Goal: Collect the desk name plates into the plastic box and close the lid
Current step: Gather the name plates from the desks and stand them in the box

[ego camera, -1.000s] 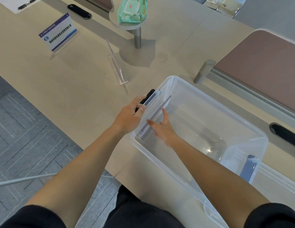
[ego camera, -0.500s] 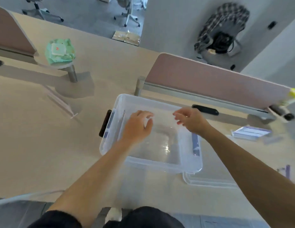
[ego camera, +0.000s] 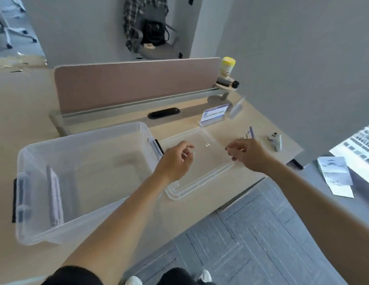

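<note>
A clear plastic box (ego camera: 84, 140) stands open on the desk at the left, with one name plate (ego camera: 54, 200) leaning inside against its left wall. Its clear lid (ego camera: 202, 182) lies flat on the desk just right of the box. My left hand (ego camera: 176, 161) hovers over the lid's left part, fingers loosely curled and holding nothing. My right hand (ego camera: 248, 154) hovers at the lid's right edge, also with nothing in it. A blue-and-white name plate (ego camera: 214, 114) stands beyond the lid. A clear plate (ego camera: 237, 106) stands to its right, and another name plate (ego camera: 251, 132) stands edge-on.
A pink divider panel (ego camera: 136, 83) runs along the desk's back. A yellow-capped bottle (ego camera: 227, 67) sits on a small shelf at its right end. A grey controller (ego camera: 275, 140) lies near the desk's right edge. Papers (ego camera: 336, 174) lie on a lower surface at the right.
My view swung right, from the box to the lid. Both hands left the box, where the right hand set a plate, and moved right over the lid.
</note>
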`<control>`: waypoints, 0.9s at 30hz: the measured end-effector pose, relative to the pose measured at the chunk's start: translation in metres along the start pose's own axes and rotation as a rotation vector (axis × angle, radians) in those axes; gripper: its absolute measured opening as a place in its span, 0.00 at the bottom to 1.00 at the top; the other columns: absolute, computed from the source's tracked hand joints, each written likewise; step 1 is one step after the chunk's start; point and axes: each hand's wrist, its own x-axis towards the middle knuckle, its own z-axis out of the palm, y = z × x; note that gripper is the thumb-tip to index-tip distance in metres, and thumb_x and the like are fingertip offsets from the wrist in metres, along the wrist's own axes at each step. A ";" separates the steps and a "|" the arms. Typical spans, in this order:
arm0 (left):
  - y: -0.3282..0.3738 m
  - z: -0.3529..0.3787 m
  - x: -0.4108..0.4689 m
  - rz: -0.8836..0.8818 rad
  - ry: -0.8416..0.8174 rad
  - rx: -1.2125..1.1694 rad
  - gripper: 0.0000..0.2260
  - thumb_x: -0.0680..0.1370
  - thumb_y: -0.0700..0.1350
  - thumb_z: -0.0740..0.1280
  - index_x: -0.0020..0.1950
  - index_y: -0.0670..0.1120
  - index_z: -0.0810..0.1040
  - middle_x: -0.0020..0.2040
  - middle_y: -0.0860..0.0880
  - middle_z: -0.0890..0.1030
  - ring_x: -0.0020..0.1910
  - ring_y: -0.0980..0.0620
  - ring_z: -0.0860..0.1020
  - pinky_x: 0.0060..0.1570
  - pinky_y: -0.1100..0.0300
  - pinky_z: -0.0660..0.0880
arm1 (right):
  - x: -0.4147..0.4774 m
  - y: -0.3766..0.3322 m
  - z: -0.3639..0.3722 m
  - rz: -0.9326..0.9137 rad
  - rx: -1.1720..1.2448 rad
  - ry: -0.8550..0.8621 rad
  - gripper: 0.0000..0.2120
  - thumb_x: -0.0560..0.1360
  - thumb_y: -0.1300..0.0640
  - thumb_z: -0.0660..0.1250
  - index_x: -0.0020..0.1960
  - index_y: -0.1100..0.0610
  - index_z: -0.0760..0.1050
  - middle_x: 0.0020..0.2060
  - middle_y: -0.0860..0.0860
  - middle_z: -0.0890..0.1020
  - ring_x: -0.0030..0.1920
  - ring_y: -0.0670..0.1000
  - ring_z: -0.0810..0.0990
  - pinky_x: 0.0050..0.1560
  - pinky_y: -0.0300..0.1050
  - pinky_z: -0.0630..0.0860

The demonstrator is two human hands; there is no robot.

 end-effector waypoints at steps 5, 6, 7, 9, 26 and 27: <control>0.054 0.082 0.031 0.029 -0.179 0.033 0.10 0.79 0.49 0.65 0.59 0.49 0.78 0.46 0.53 0.80 0.44 0.57 0.79 0.48 0.60 0.78 | -0.028 0.089 -0.056 0.071 0.010 0.052 0.08 0.79 0.62 0.65 0.53 0.55 0.82 0.46 0.52 0.85 0.46 0.51 0.84 0.43 0.37 0.77; 0.057 0.091 0.035 0.018 -0.198 0.045 0.10 0.79 0.49 0.66 0.58 0.49 0.79 0.47 0.53 0.81 0.44 0.56 0.79 0.49 0.59 0.78 | -0.028 0.101 -0.061 0.073 0.012 0.054 0.08 0.79 0.63 0.64 0.53 0.56 0.82 0.47 0.52 0.84 0.47 0.52 0.84 0.43 0.36 0.76; 0.066 0.105 0.040 0.007 -0.219 0.058 0.10 0.79 0.48 0.66 0.58 0.49 0.79 0.47 0.53 0.80 0.44 0.55 0.79 0.49 0.58 0.78 | -0.030 0.116 -0.071 0.075 0.018 0.066 0.09 0.79 0.63 0.64 0.53 0.56 0.82 0.48 0.52 0.84 0.47 0.52 0.83 0.42 0.35 0.75; 0.085 0.138 0.052 -0.026 -0.244 0.080 0.11 0.78 0.48 0.67 0.60 0.49 0.78 0.45 0.54 0.79 0.45 0.54 0.78 0.50 0.59 0.77 | -0.033 0.152 -0.093 0.079 0.027 0.105 0.08 0.79 0.61 0.64 0.53 0.54 0.82 0.47 0.51 0.84 0.46 0.52 0.83 0.41 0.36 0.75; 0.083 0.321 0.202 -0.289 -0.266 0.110 0.18 0.75 0.49 0.70 0.64 0.48 0.75 0.50 0.53 0.77 0.48 0.53 0.76 0.54 0.58 0.74 | 0.125 0.327 -0.188 0.088 -0.107 0.023 0.09 0.78 0.56 0.65 0.53 0.53 0.83 0.43 0.50 0.82 0.47 0.53 0.81 0.52 0.44 0.76; 0.078 0.332 0.217 -0.297 -0.270 0.106 0.19 0.75 0.49 0.70 0.65 0.48 0.74 0.53 0.51 0.77 0.50 0.52 0.76 0.55 0.58 0.73 | 0.143 0.335 -0.191 0.098 -0.133 0.014 0.09 0.77 0.56 0.65 0.53 0.53 0.83 0.45 0.52 0.82 0.48 0.54 0.81 0.53 0.46 0.76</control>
